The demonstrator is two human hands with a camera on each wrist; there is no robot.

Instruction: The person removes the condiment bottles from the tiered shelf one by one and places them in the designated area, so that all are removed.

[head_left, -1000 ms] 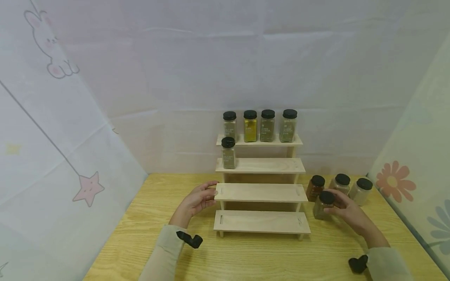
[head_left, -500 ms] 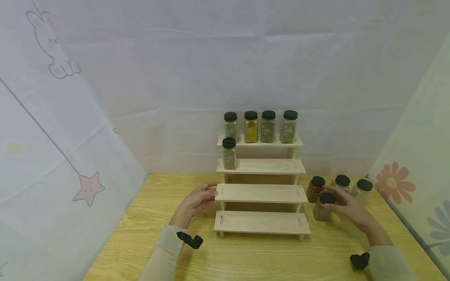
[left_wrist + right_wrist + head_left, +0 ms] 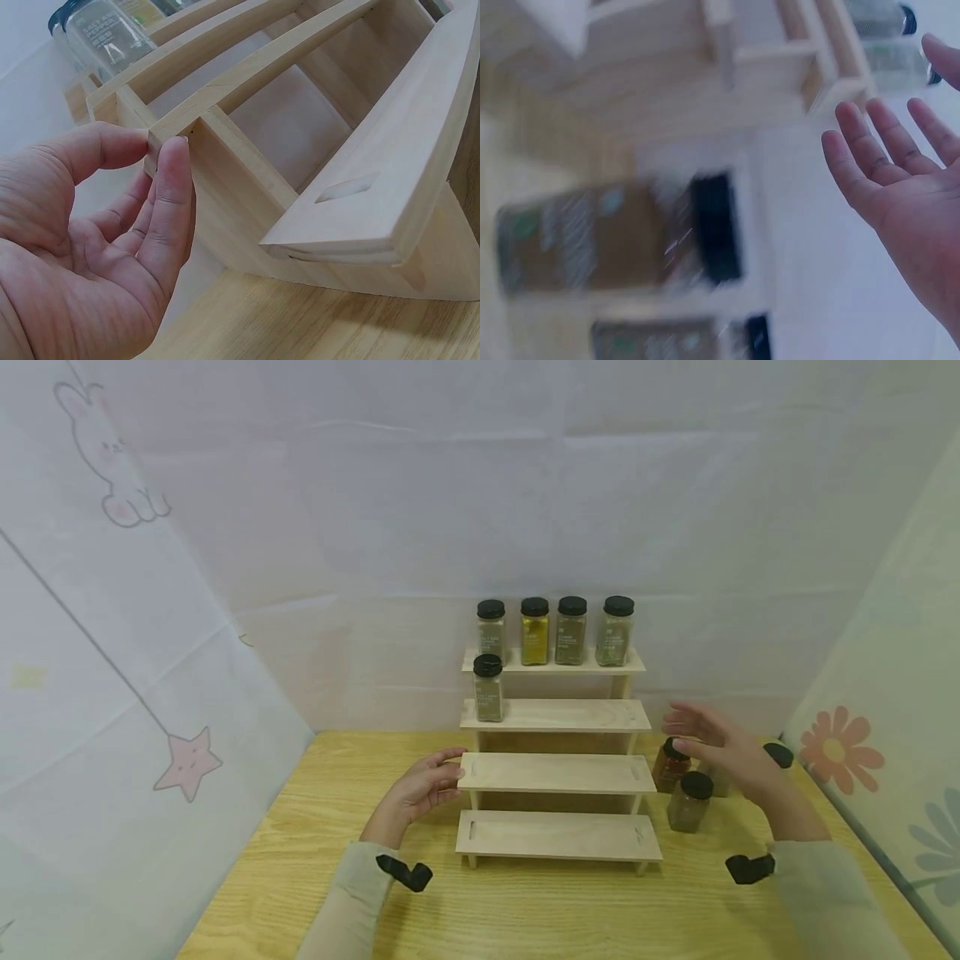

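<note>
1 four-shelf rack (image 3: 558, 772) | 5 shelved jars (image 3: 536, 639) | 4 table jars (image 3: 688, 806) | left grip (image 3: 422, 788): pinching rack | right grip (image 3: 731, 756): fingers apart

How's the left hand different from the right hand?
The left hand pinches the end of a wooden shelf, but the right hand holds nothing. The left hand has its thumb and a finger close together on the wood, while the right hand's fingers are spread apart in the air, near the red-brown jar. Both hands are bare and come out of pale sleeves.
</note>
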